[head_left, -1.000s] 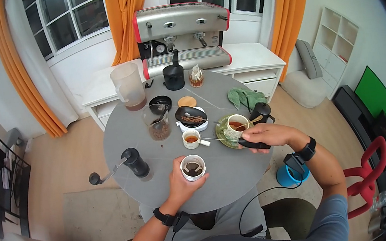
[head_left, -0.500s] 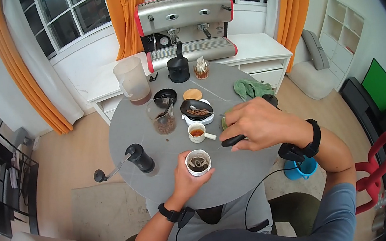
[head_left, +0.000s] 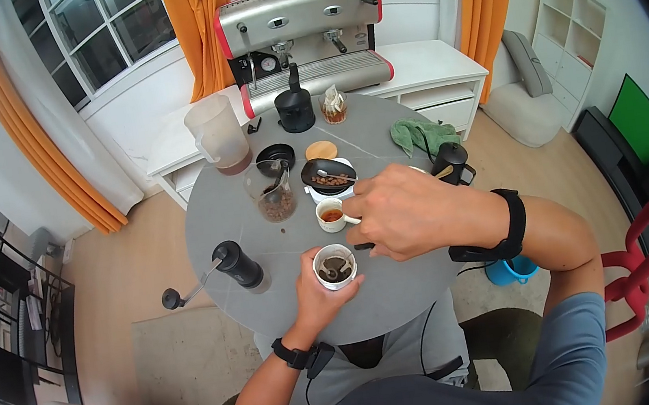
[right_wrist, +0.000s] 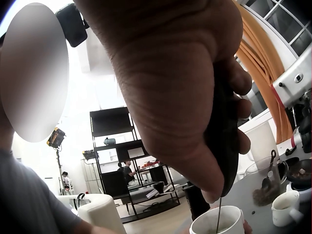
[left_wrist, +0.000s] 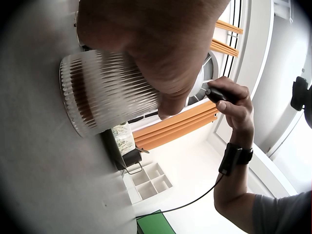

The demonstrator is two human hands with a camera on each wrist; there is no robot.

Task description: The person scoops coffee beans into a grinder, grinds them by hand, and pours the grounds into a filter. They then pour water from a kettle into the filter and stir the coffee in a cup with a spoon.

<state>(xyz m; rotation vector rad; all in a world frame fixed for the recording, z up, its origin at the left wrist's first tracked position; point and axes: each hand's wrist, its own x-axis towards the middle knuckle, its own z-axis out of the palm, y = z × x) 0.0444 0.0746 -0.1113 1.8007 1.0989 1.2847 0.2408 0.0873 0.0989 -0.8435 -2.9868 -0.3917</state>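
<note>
My left hand (head_left: 316, 294) grips a white cup (head_left: 333, 252) holding dark coffee grounds with a pale patch on top. In the left wrist view, a ribbed clear glass (left_wrist: 109, 92) with brown liquid stands under that hand, on the table. My right hand (head_left: 408, 212) holds a handheld frother by its black handle (right_wrist: 225, 141). From the handle, a thin metal shaft (right_wrist: 218, 214) reaches down into the white cup; its lower end is hidden inside. Just beyond the cup stands a small speckled mug (head_left: 330, 216) of reddish-brown drink.
On the grey round table (head_left: 299, 320) stand a hand grinder (head_left: 238, 264), a glass jug (head_left: 273, 197) with beans, a scale bearing a black dish of beans (head_left: 329, 177), a black kettle (head_left: 295, 110) and a plastic pitcher (head_left: 217, 135). A green cloth (head_left: 424, 136) lies at the right.
My right hand has moved left and toward me, turning the frother from lying flat over the patterned cup to pointing down into the white cup. The left hand keeps its hold.
</note>
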